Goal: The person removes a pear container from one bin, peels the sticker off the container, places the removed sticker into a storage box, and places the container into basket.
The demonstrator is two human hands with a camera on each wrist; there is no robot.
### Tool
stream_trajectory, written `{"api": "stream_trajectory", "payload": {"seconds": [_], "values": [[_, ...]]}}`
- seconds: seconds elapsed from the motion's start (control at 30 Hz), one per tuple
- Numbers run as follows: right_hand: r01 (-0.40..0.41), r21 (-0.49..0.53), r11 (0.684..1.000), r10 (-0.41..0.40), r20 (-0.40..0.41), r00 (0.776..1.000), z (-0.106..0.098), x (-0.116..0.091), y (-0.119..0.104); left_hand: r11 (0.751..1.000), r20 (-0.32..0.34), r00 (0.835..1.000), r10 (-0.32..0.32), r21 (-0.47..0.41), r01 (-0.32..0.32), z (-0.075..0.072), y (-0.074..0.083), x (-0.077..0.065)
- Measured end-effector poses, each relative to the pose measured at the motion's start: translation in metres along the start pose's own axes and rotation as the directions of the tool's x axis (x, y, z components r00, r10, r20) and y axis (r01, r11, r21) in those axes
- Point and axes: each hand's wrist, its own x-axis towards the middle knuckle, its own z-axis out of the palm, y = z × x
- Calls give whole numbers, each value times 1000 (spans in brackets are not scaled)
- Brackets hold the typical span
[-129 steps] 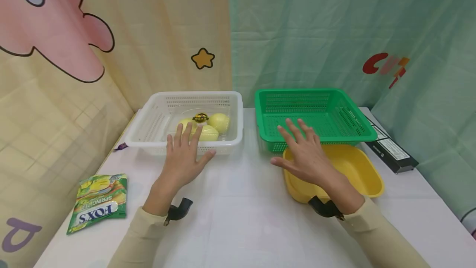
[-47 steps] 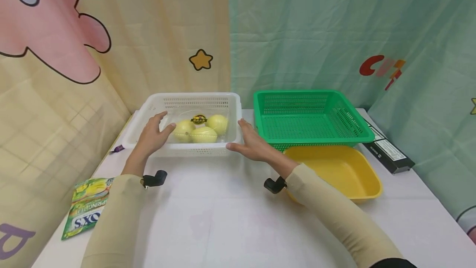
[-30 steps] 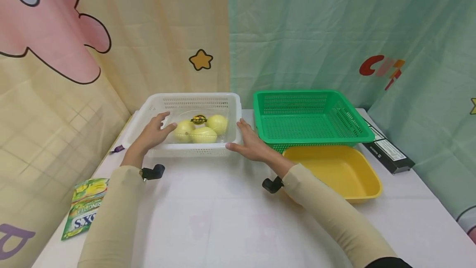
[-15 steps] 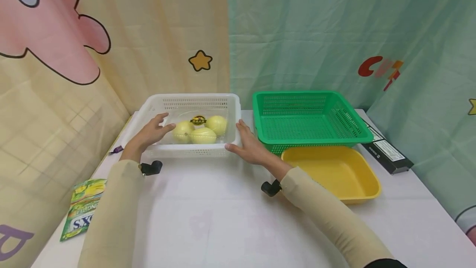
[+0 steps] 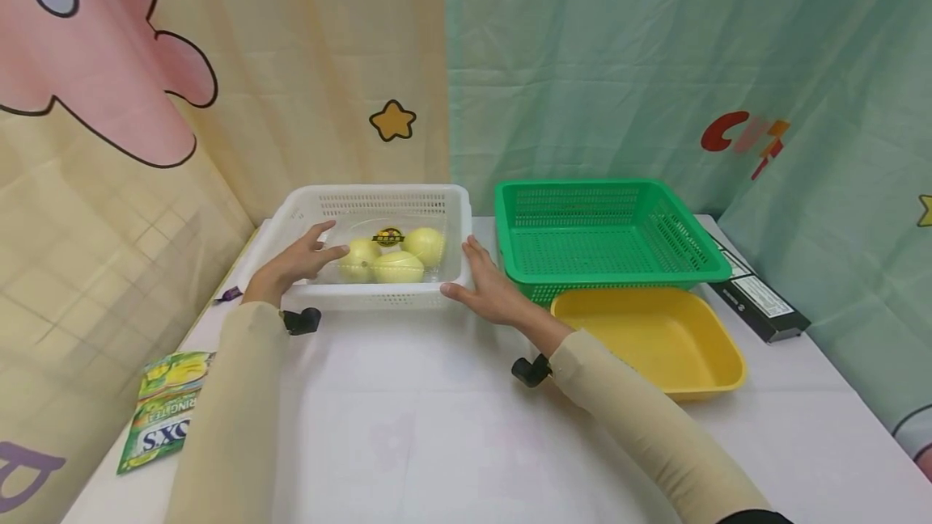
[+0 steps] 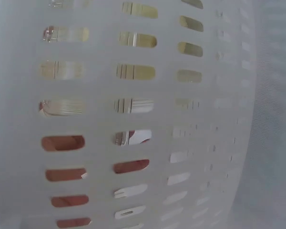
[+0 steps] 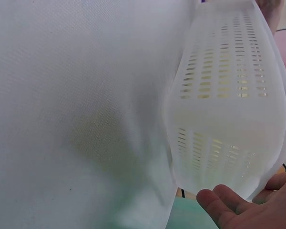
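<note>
A white slotted basket [image 5: 379, 295] sits at the back left of the table. Inside it lies a clear plastic box [image 5: 393, 221] with several round pale-yellow fruits [image 5: 424, 247] and a dark-and-yellow label. My left hand [image 5: 294, 261] reaches over the basket's front rim, thumb and fingers spread apart at the box's left end; whether it touches the box I cannot tell. In the left wrist view the basket wall [image 6: 100, 119] hides most of that hand. My right hand [image 5: 493, 289] rests against the basket's front right corner, its fingers [image 7: 219, 202] along the right side.
To the right stands a green slotted basket [image 5: 612, 273], with a yellow tub [image 5: 655, 338] in front of it and a black box [image 5: 764, 302] beside it. A green snack bag [image 5: 163, 411] lies at the left, partly behind my left sleeve. A small purple wrapper [image 5: 229, 294] is nearby.
Since the earliest frame, both hands have moved from above the table to the white basket, left hand inside and right hand at its corner. Over the last second they have barely shifted.
</note>
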Motion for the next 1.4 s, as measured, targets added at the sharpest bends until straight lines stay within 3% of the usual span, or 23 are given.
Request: {"api": "stream_trajectory", "payload": {"seconds": [0.3,0.6,1.0,1.4], "values": [[7,-2,1000,-7,0,1000,1,0,2,996,44,999,-2,-86,6,0,-4,8],[-4,-20,1000,4,-16,1000,4,0,5,997,62,998,-25,-69,29,4,-3,10],[13,-35,999,-14,-23,1000,2,1,5,998,3,999,50,-29,-50,6,-2,10],[14,-26,1000,-15,-20,1000,3,2,4,995,-78,992,100,37,-98,6,1,1]]}}
